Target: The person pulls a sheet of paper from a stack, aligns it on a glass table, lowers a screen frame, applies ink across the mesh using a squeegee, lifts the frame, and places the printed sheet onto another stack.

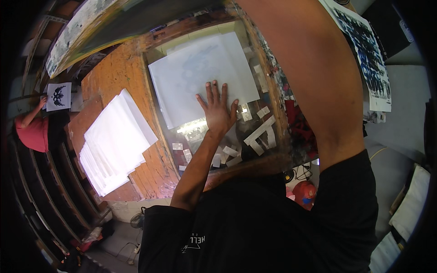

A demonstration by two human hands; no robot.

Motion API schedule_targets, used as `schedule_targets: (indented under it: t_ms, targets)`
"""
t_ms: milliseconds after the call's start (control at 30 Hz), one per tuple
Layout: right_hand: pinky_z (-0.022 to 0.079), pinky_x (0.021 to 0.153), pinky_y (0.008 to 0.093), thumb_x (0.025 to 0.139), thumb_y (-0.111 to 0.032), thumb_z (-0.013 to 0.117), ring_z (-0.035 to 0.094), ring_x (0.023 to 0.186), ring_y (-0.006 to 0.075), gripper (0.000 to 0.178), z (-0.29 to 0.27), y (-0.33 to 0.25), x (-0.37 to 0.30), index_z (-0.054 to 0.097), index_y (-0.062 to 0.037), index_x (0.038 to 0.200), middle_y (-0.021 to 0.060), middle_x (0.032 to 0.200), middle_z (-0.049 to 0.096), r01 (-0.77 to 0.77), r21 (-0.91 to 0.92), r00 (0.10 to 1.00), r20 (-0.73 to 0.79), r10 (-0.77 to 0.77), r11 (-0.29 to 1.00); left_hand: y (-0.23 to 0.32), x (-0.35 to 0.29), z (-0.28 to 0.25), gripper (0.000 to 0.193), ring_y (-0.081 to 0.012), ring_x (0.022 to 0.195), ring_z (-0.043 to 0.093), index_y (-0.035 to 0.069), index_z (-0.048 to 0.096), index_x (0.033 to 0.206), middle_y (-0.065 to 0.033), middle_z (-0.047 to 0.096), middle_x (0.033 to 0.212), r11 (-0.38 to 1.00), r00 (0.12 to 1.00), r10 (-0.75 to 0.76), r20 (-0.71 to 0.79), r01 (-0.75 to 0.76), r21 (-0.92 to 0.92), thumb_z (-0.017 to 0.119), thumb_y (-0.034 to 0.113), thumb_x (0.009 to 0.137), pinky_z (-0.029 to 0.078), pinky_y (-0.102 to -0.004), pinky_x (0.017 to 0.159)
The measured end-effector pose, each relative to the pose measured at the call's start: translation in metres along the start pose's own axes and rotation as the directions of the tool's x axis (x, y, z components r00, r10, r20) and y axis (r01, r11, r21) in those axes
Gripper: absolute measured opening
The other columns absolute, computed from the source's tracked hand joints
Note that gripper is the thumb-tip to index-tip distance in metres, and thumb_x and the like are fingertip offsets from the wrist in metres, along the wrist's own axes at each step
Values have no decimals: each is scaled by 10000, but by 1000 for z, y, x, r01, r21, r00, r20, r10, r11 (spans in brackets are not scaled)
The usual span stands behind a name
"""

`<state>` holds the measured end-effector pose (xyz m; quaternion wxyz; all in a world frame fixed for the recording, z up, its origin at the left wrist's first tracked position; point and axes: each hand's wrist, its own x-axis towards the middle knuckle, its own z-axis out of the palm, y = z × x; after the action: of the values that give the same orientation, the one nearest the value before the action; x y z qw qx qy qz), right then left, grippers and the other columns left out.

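My left hand (218, 111) lies with its fingers spread on a white sheet of paper (182, 82). A faint grey pattern shows through the middle of the sheet. Beneath it is a glass panel (200, 141) set in a worn wooden frame (157, 107). My right arm (318, 68) reaches up past the top edge, so its hand is out of sight. Above the glass a large paint-stained frame (86, 22) is tilted up, partly cut off by the picture's top.
A stack of white paper (114, 145) lies on the wooden tabletop (111, 73) at the left. Bits of tape (259, 136) stick to the near glass. A person in a red shirt (34, 134) holds a sheet with a black print (59, 96). A dark-printed sheet (364, 54) hangs at the upper right.
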<state>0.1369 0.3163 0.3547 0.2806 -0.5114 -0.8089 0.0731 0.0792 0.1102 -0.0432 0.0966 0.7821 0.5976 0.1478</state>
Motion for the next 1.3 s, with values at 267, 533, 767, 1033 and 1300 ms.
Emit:
schedule_targets:
  t_ms: [267, 533, 767, 1033, 1300]
  targets:
    - [592, 768, 441, 845, -1, 575, 718, 872, 377, 258, 19, 23, 2, 726, 33, 1052, 264, 1038, 714, 210, 101, 965, -184, -189, 973, 8, 6, -36, 611, -401, 1532, 203, 75, 442, 1508, -234, 307, 1608, 978, 997, -63, -37, 54, -202, 579, 353, 982, 60, -706, 1175]
    - [418, 978, 512, 735, 42, 628, 603, 1134, 380, 546, 122, 7, -219, 644, -47, 1273, 196, 1200, 655, 208, -21, 958, -195, -208, 978, 20, -91, -166, 445, -267, 1336, 487, 43, 524, 1345, -113, 529, 1378, -513, 815, -510, 276, -31, -858, 635, 303, 1002, 350, -473, 1136]
    - [449, 874, 487, 768, 99, 637, 637, 1067, 362, 499, 226, 100, -159, 646, -61, 1241, 185, 1123, 686, 67, 10, 962, 265, -68, 998, -19, -117, -79, 243, -222, 1154, 561, 127, 560, 1065, -35, 576, 1067, -764, 503, -442, 743, 224, -606, 669, 328, 982, 409, -466, 969]
    - [476, 921, 570, 860, 7, 612, 665, 1069, 353, 429, 304, 137, -78, 631, -133, 1265, 113, 1080, 716, 37, -222, 931, 361, 47, 974, -12, -118, -82, 218, -208, 1137, 571, 112, 524, 1074, -39, 573, 1103, -741, 463, -501, 731, 207, -639, 657, 256, 977, 415, -452, 948]
    - [393, 1024, 557, 723, 44, 661, 580, 1243, 379, 646, 247, 51, -233, 579, -95, 1348, 164, 1332, 630, 0, -161, 905, 420, 69, 987, -7, -115, -98, 233, -189, 1182, 545, 120, 541, 1138, -31, 579, 1136, -668, 464, -508, 726, 320, -672, 622, 246, 960, 418, -478, 968]
